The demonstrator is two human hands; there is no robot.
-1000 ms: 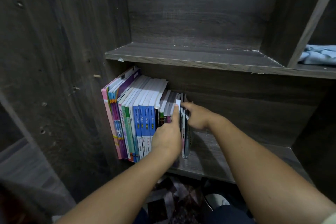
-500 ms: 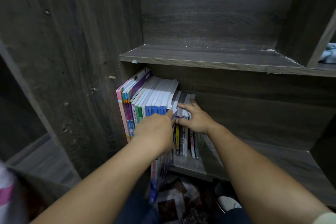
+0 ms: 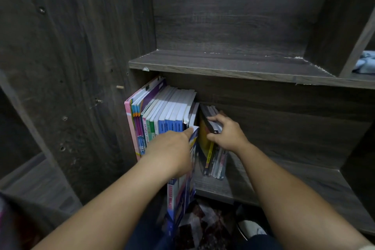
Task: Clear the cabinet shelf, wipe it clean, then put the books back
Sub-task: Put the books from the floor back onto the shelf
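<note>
Both forearms reach forward into the cabinet, bare and nearly parallel. The left hand (image 3: 170, 152) is turned knuckles-up, its forefinger stretched along the top corner of a blue book (image 3: 179, 195) that it grips. The book stands on edge, its lower end hanging out past the front of the shelf (image 3: 274, 184) below the wrist. The right hand (image 3: 228, 135) is curled over the tops of a few thin books (image 3: 217, 162), thumb on their near side, holding them tilted to the right. A dark gap lies between the two hands, and the blue book's upper corner is at its mouth. Just left of the left hand stands the row of books (image 3: 162, 113), spines out, against the cabinet's side wall. Above both hands runs the upper shelf (image 3: 223, 65). Far to the right of the right hand, a pale blue cloth (image 3: 364, 64) lies in the next compartment.
</note>
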